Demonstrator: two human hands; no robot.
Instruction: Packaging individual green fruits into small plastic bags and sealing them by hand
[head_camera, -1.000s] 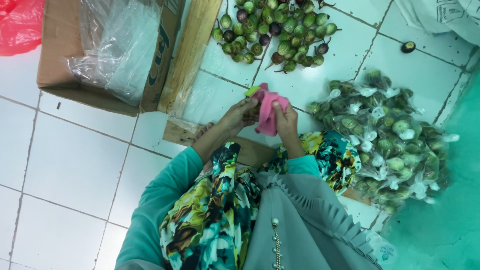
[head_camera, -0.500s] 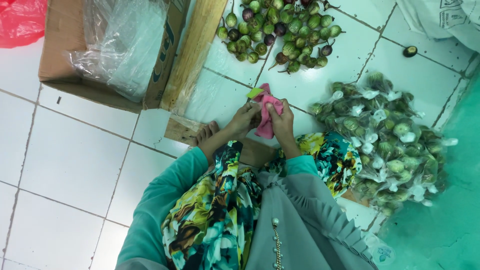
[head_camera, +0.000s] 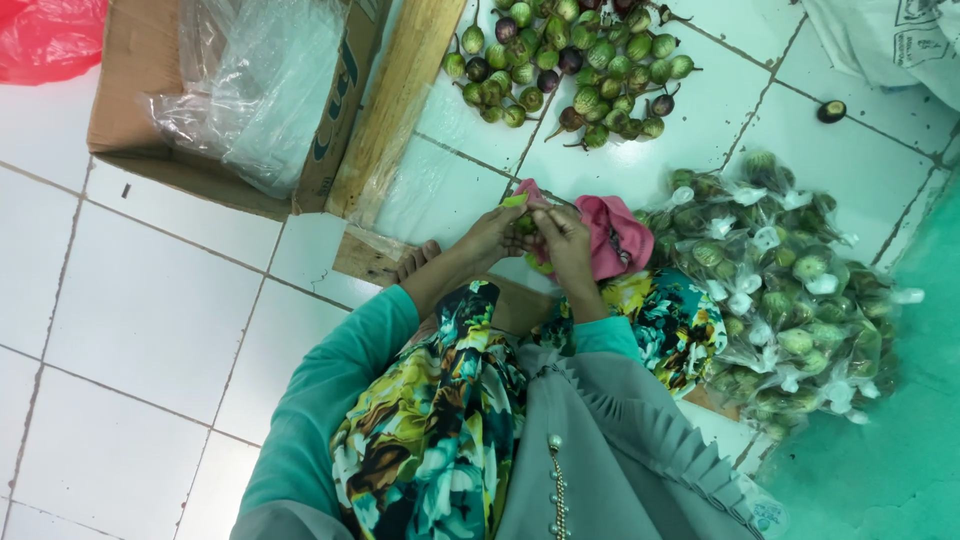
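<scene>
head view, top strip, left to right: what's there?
Red plastic bag → cardboard box with clear plastic → wooden plank → loose pile of small green and purple eggplants → single dark eggplant → white sack.

Teal sleeves (head_camera: 330, 400), grey veil (head_camera: 600, 450) (pearl-trimmed), floral skirt (head_camera: 430, 440)

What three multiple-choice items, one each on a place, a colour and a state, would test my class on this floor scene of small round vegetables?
1. Where does the loose pile of small round vegetables lie?
A. on the white floor tiles
B. inside the cardboard box
C. on the wooden board

2. What colour is the cloth by the hands?
A. blue
B. pink
C. white

3. How are the vegetables in the heap on the right kept?
A. loose
B. sliced
C. tied in clear bags

Answers: 1 A, tiles show all round the pile; 2 B, it is plainly pink; 3 C, knotted plastic tops show.
</scene>
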